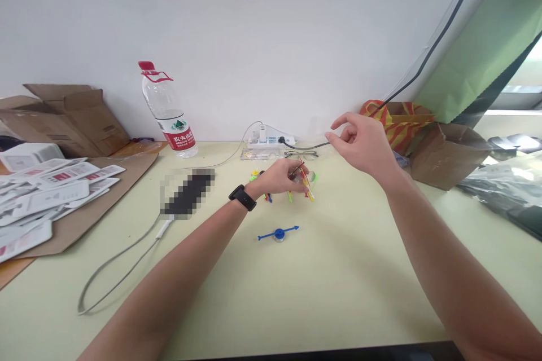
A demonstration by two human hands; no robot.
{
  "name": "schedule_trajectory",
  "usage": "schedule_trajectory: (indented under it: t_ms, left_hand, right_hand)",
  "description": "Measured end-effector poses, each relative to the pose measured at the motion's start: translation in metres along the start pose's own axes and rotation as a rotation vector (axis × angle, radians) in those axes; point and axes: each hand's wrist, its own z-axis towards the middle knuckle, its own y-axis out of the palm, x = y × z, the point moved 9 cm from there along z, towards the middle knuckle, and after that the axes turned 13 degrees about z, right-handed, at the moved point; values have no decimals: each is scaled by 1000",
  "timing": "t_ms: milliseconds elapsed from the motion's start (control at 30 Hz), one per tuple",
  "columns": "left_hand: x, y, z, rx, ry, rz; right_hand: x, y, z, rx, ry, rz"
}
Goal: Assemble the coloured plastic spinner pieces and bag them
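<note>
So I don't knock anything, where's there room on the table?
Bare table: between the blue arrow and right forearm; also this side of the arrow, between both forearms. It's crowded around the left hand, with small coloured pieces, and far left, with white cards.

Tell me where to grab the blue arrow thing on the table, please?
Try pinching the small round base under the blue arrow, coming from the near side. The arrow's thin ends stick out left and right, so they'd probably get in the way there. The left hand and colourful pieces are on the far side.
</note>
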Motion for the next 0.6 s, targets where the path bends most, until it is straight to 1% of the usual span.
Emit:
schedule_trajectory:
  t_ms: [67,100,133,167,200,267,333,367,433,500,567,600]
  left_hand:
    - [-1,1,0,-10,-10,-34]
    - [-2,1,-1,-13,-22,-56]
    - [-3,0,-1,-13,-38,-79]
    - [-4,-1,-1,-11,-55,-99]
    - [-6,-3,-2,-5,-68,-114]
    - [-6,-8,-2,14,-70,-131]
    - [-5,-11,-3,17,-52,-140]
    - [-6,-11,-3,14,-51,-145]
    - [-9,-10,-2,11,-69,-156]
    - [-13,-9,-2,17,-94,-162]
    - [-15,-8,-1,20,-99,-163]
    - [-16,-8,-1,19,-98,-164]
  right_hand:
    - [-7,-6,0,42,-31,19]
    - [-12,-8,-1,42,-45,35]
    - [-17,-7,-2,13,-58,55]
    - [-23,-2,-4,-54,-69,76]
    - [-30,7,-6,-162,-77,97]
    - [-43,39,-21,-478,-80,126]
    - [-54,75,-47,-783,-77,133]
    - [-59,92,-60,-874,-77,140]
    - [-66,128,-88,-1020,-95,122]
    - [-71,163,-115,-1125,-191,39]
    - [-75,189,-137,-1198,-313,-35]
    - [-73,197,-144,-1227,-331,-71]
